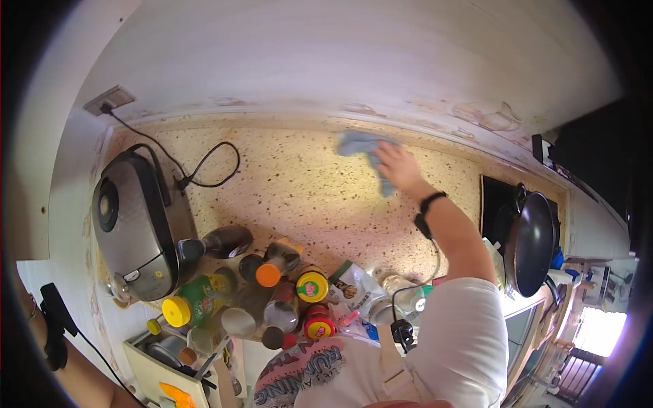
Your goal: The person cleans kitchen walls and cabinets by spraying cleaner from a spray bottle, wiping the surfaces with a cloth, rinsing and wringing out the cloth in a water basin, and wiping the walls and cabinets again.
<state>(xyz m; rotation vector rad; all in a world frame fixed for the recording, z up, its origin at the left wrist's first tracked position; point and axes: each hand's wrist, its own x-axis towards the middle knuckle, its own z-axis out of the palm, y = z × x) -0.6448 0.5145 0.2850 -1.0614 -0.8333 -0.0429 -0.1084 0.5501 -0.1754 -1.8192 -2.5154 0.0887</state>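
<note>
My right hand (398, 165) presses on a grey-blue cloth (360, 143) lying on the speckled countertop (292, 183), near the back wall. The fingers are spread over the cloth, which extends to the left of the hand and hangs down below it. A dark band is round the right wrist. My left forearm, with a dark strap, shows at the lower left edge; the left hand itself is out of sight.
A grey rice cooker (132, 217) with a black cord stands at left. Bottles and jars, including a yellow-lidded jar (312, 285), crowd the front edge. A black pan (532, 245) is on the right. An open drawer (160, 370) is at lower left.
</note>
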